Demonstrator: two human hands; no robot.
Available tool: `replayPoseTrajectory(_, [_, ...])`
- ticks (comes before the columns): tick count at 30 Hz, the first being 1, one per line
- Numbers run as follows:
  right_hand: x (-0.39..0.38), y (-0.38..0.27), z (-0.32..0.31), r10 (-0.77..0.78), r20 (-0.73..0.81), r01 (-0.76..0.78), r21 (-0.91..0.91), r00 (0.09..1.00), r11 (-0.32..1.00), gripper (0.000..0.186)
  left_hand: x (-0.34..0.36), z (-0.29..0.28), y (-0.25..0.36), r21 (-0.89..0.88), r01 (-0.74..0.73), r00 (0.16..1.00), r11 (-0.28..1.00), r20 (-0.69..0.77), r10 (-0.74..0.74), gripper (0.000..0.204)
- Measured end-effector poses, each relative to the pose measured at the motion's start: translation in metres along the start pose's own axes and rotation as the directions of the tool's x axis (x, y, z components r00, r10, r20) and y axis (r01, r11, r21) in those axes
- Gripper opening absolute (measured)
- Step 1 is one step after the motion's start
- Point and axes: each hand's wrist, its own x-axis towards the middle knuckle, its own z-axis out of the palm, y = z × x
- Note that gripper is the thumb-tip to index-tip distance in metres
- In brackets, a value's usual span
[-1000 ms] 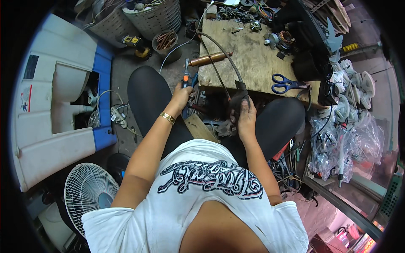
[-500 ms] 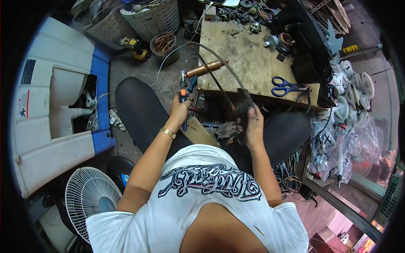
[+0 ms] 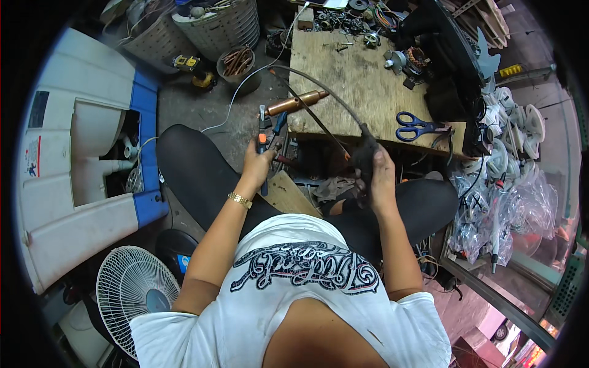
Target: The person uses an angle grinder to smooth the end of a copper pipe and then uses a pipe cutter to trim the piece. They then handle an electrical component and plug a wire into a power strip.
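Head cam: gripping hacksaw [image 3: 366, 151] by handle w/ R hand [image 3: 383, 178], blue-orange hand tool [image 3: 262, 138] w/ L hand [image 3: 256, 162]; copper cylinder [image 3: 295, 103] nr tool tip, at L edge of tabletop [image 3: 356, 80]. Seeing copper pcs [image 3: 238, 61] in bucket [image 3: 245, 84], misc. clutter [image 3: 197, 11] in perf. basket [image 3: 224, 32].

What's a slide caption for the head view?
Left hand holding an orange-marked tool, right hand gripping a hacksaw, copper-coloured cylinder at the edge of the wooden table.
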Motion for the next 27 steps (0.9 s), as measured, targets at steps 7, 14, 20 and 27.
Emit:
replayPoseTrajectory(7, [-0.014, 0.024, 0.014, 0.118, 0.143, -0.167, 0.410, 0.983, 0.897, 0.051, 0.005, 0.003, -0.044, -0.048, -0.102, 0.993, 0.994, -0.063, 0.099, 0.033])
replayPoseTrajectory(14, [-0.001, -0.012, -0.008, -0.679, 0.133, 0.672, -0.366, 0.722, 0.644, 0.051, 0.000, -0.007, -0.010, -0.064, -0.020, 0.998, 0.998, 0.054, 0.023, 0.030])
replayPoseTrajectory(20, [0.064, -0.022, -0.046, -0.669, 0.295, 0.482, -0.869, 0.682, 0.108, 0.035, 0.005, -0.019, -0.023, -0.165, 0.085, 0.994, 0.983, 0.076, -0.073, 0.037])
replayPoseTrajectory(27, [0.102, -0.009, -0.100, -0.475, 0.455, 0.322, -0.885, 0.754, -0.337, 0.037, 0.004, -0.072, 0.023, -0.138, 0.013, 0.999, 0.990, 0.046, -0.007, 0.032])
